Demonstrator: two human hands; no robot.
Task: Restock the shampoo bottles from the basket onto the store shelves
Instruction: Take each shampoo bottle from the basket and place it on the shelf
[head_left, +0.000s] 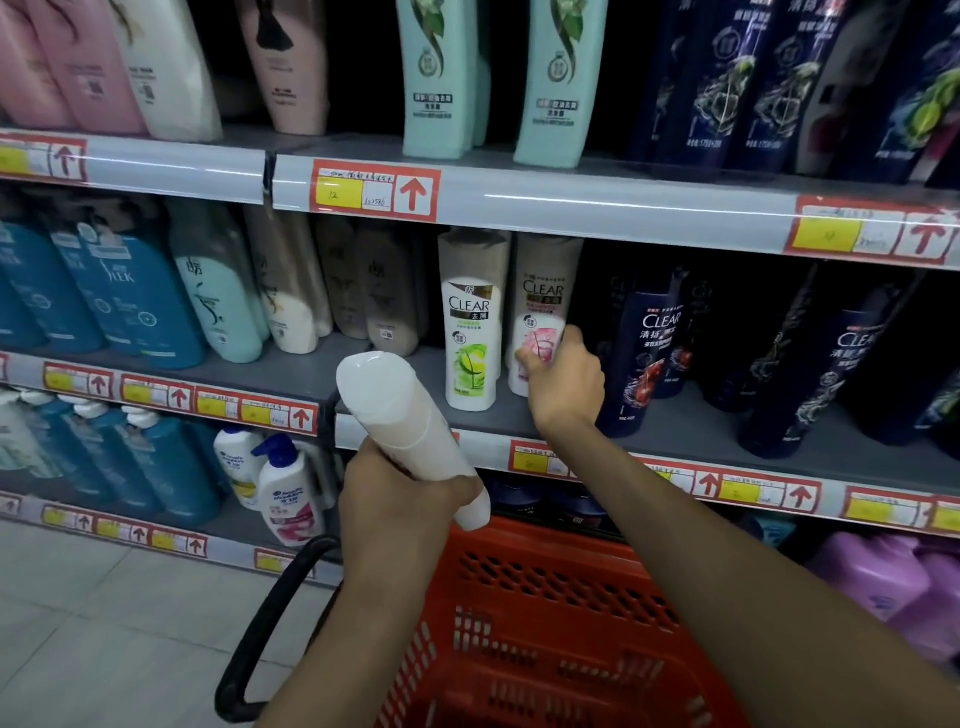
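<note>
Head: left hand (395, 501) grips white bottle (387, 400); right hand (565, 387) grips pink-label bottle (545, 296) on shelf (675, 423).

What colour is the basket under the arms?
The basket is orange-red with a black handle, seen in the head view.

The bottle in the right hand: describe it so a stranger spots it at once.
Start at the middle shelf. Two pale CLEAR bottles stand together there, left of the dark blue bottles. It is the right one, gripped by the right hand, its label pink where its neighbour's is green.
</note>
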